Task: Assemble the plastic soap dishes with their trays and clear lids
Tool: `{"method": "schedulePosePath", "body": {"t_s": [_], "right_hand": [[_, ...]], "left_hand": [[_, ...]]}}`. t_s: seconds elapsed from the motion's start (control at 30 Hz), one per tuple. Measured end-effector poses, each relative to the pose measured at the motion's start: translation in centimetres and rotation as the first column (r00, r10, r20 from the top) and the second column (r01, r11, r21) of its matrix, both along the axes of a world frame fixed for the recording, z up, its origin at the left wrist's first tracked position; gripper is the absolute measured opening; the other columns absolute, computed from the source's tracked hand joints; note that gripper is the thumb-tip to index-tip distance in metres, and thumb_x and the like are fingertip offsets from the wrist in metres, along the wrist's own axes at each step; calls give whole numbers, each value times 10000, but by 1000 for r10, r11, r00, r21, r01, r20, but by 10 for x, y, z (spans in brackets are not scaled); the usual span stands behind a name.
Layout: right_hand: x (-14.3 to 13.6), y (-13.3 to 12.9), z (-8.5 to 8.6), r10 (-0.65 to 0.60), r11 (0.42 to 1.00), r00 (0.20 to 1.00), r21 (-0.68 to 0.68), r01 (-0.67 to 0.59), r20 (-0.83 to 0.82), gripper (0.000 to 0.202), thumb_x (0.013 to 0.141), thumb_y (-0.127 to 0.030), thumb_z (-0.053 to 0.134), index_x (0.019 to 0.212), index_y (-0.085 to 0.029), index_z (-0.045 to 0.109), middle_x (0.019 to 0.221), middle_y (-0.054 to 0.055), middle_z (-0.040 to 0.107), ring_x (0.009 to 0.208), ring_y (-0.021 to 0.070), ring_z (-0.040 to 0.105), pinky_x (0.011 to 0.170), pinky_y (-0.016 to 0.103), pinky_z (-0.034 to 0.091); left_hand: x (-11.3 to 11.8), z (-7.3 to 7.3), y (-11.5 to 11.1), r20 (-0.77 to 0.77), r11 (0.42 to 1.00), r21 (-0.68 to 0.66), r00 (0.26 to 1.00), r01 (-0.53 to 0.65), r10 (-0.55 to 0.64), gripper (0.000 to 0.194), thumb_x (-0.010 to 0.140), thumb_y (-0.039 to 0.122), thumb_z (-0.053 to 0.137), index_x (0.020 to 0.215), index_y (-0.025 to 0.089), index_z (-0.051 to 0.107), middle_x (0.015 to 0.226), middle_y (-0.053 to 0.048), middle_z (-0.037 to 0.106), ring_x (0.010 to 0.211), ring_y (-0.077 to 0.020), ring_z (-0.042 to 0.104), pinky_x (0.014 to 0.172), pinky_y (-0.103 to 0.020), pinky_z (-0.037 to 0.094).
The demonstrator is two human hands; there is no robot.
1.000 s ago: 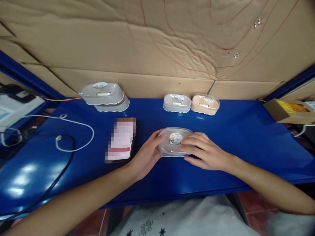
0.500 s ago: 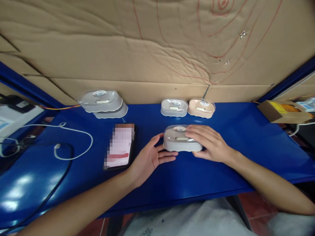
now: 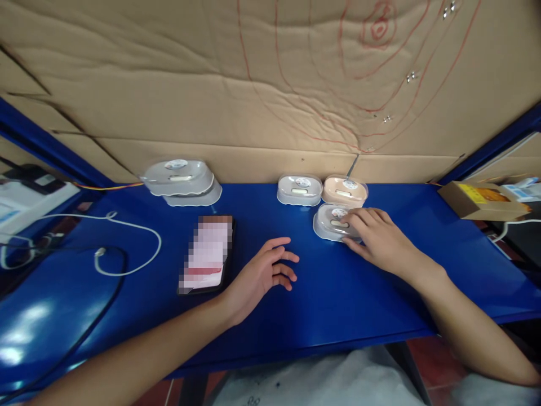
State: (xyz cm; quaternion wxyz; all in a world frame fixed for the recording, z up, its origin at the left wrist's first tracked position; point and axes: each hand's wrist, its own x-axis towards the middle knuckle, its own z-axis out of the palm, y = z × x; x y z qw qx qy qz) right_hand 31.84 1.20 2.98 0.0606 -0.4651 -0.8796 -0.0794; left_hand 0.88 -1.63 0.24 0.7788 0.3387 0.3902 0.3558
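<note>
Clamps the front grey case [image 3: 324, 225] at its right side between the thumb and fingers of the right hand [image 3: 374, 234], with fingertips across its clear lid, beside a pale handle [image 3: 337, 223]. Has this case upright, right of centre and nearer the back edge of the blue bench [image 3: 304, 304], but cannot tell whether touching the peach case [image 3: 345, 195] just behind. Opens the left hand [image 3: 266, 268] at mid-bench, fingers apart and loosely curled, between the case and a lit phone [image 3: 207, 254] lying face up. Shows the rear grey case [image 3: 299, 194] beside the peach one along the back edge, and two stacked grey cases [image 3: 183, 183] toward the back left corner. Includes white cable [image 3: 139, 225] and black cable [image 3: 122, 270] near the left end, and a cardboard box [image 3: 469, 206] by the back right corner.
</note>
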Motion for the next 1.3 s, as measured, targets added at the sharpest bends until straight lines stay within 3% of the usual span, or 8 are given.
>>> {"method": "schedulePosePath", "body": {"t_s": [0.2, 0.4, 0.67, 0.83, 0.97, 1.13, 1.2, 1.3], "right_hand": [[7, -4, -3, -147, 985, 984, 107, 137, 98, 326, 1021, -331, 615, 1306, -182, 563, 1271, 166, 671, 1155, 383, 655, 1104, 607, 429], [1, 5, -7, -8, 1000, 1000, 15, 8, -6, 429, 1019, -374, 632, 1398, -194, 544, 1329, 186, 619, 1232, 378, 606, 1008, 537, 515], [-85, 50, -14, 377, 925, 926, 51, -376, -27, 487, 1047, -368, 618, 1480, -165, 529, 1341, 172, 632, 1271, 357, 577, 1041, 511, 497], [-141, 94, -14, 397, 915, 918, 70, -398, 22, 566, 1036, -454, 629, 1493, -135, 531, 1404, 192, 621, 1299, 380, 568, 1038, 521, 478], [-164, 110, -17, 402, 913, 916, 72, -401, -6, 580, 1081, -490, 525, 1551, -154, 476, 1487, 182, 594, 1375, 348, 556, 1126, 500, 433], [-137, 124, -12, 290, 956, 950, 86, -281, -117, 644, 1087, -527, 481, 1615, -171, 388, 1639, 181, 473, 1568, 354, 360, 1280, 582, 244], [-115, 127, -11, 153, 988, 978, 39, -149, -144, 635, 1083, -499, 496, 1601, -143, 409, 1638, 208, 467, 1561, 384, 363, 1255, 610, 282], [-86, 117, -11, 95, 995, 988, -31, -100, -122, 634, 1036, -431, 608, 1564, -115, 457, 1603, 237, 500, 1489, 408, 459, 1192, 599, 383]], "left_hand": [[1, 1, 1, -23, 999, 16, 999, 35, -34, 400, 1004, 375, 593, 1348, 182, 527, 1109, -96, 688, 781, -189, 673, 685, -344, 545], [1, -3, 1, -43, 996, 46, 996, 80, -78, 345, 971, 402, 635, 1228, 173, 611, 1039, -76, 693, 781, -181, 663, 696, -337, 530], [1, -1, -2, -172, 909, 210, 929, 361, -329, 333, 897, 462, 742, 1047, 168, 695, 938, -52, 719, 809, -163, 646, 755, -313, 473], [1, 1, -1, -198, 909, 197, 923, 366, -329, 335, 893, 478, 740, 1031, 173, 709, 932, -47, 721, 809, -169, 648, 753, -317, 473], [2, 0, 1, -194, 922, 199, 936, 332, -295, 317, 904, 479, 730, 1014, 181, 720, 915, -51, 723, 778, -174, 652, 726, -319, 477], [1, -2, 0, -194, 927, 198, 940, 317, -280, 312, 913, 477, 734, 1010, 180, 722, 920, -59, 726, 780, -175, 664, 718, -314, 489], [1, -4, 0, -193, 928, 199, 941, 314, -278, 312, 920, 477, 731, 1008, 178, 725, 917, -62, 723, 780, -175, 666, 710, -311, 493], [2, -5, 0, -177, 947, 190, 958, 259, -227, 302, 919, 469, 737, 996, 177, 723, 919, -60, 710, 777, -177, 662, 694, -311, 508]]}}
